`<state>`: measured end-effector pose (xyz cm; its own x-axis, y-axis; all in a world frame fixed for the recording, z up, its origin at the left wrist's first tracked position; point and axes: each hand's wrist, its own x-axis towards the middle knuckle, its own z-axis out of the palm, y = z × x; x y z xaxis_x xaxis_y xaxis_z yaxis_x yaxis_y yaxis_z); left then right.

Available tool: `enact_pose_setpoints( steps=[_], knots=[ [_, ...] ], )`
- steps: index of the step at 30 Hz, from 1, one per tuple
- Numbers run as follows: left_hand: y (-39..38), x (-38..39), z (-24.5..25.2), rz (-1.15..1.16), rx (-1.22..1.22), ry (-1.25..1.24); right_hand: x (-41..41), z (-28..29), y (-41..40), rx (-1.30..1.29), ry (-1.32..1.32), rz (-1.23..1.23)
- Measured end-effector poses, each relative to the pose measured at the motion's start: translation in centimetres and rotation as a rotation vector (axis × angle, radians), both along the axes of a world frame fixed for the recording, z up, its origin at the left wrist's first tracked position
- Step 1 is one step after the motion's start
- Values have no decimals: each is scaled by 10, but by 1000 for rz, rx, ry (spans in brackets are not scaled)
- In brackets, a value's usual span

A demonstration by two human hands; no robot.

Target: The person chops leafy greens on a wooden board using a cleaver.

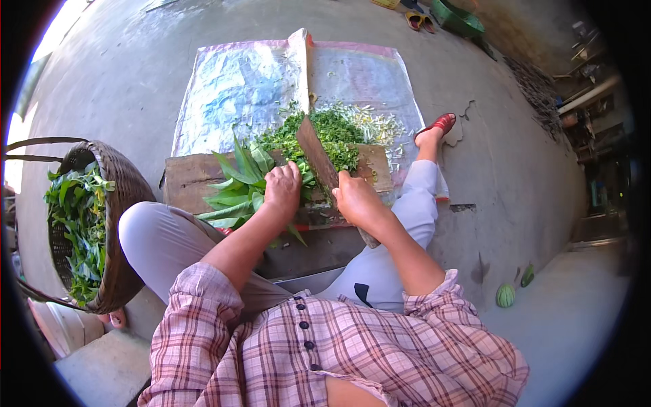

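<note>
My left hand (283, 187) presses down on a bunch of broad green leaves (239, 191), its fingers closed over them on a wooden board (190, 178). In my right hand (358, 199) is the handle of a large knife with a brown, stained blade (316, 152). The blade stands beside my left fingers, among the cut greens. Finely chopped greens (330, 124) are heaped behind and on the board, with pale chopped pieces (379, 127) to their right. The lower edge of the blade is hidden.
Under the chopped greens lies a spread woven plastic sack (239, 96). A wicker basket (124, 203) of leafy greens stands at my left. My outstretched foot in a red sandal (442, 125) is right of the sack. A striped round green fruit (505, 295) lies on the floor at right.
</note>
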<state>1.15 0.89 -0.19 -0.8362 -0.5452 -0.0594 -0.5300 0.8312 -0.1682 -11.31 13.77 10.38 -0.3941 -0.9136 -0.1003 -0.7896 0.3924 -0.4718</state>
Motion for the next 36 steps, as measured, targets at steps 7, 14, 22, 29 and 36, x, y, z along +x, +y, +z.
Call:
enact_pose_setpoints(
  steps=[7,14,22,29,36],
  knots=[
    [3,-4,-9,10,-41,32,0,9,5,144,-132,21],
    [1,0,-8,37,-29,34,6,27,-30,396,-367,-77],
    [8,-2,-12,30,-63,-5,9,-49,-29,-3,83,-38],
    [9,-4,-4,34,-67,-27,5,-16,-1,-81,12,-58],
    [9,-5,-7,31,-69,-34,9,4,-4,135,-7,43]
  ],
)
